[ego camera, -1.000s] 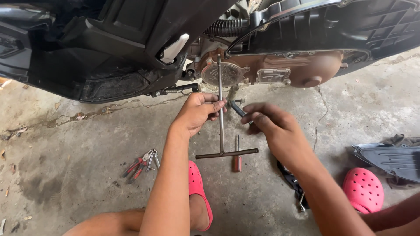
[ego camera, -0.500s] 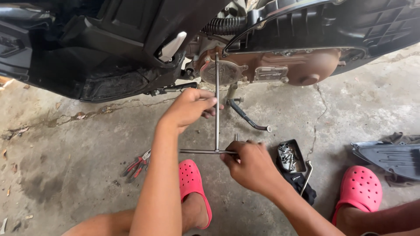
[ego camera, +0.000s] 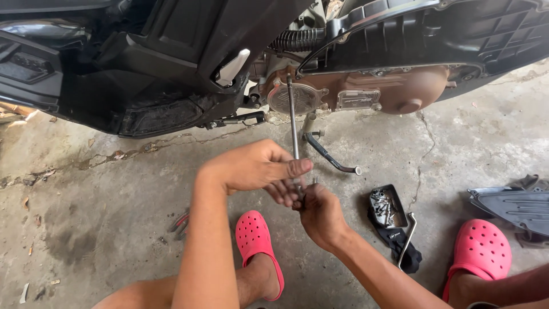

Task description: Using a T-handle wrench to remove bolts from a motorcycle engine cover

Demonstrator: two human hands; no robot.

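Observation:
A long metal T-handle wrench (ego camera: 293, 114) reaches from my hands up to the brown engine cover (ego camera: 366, 91) of a black scooter (ego camera: 171, 63). My left hand (ego camera: 257, 169) is wrapped round the wrench shaft near its lower end, thumb pressed along it. Just below, my right hand (ego camera: 320, 214) is closed on the crossbar end of the same wrench, which its fingers mostly hide. Both hands touch each other above the concrete floor.
A bent kick-start lever (ego camera: 329, 154) lies under the engine. A small black tray of bolts (ego camera: 388, 207) and a metal rod (ego camera: 407, 240) lie to the right, beside a black plastic panel (ego camera: 514, 206). Red-handled pliers (ego camera: 180, 222) lie left of my pink clog (ego camera: 257, 240).
My right hand left the engine area, dropped to the crossbar and closed on it. My left hand slid down the shaft to meet it, and the view moved closer.

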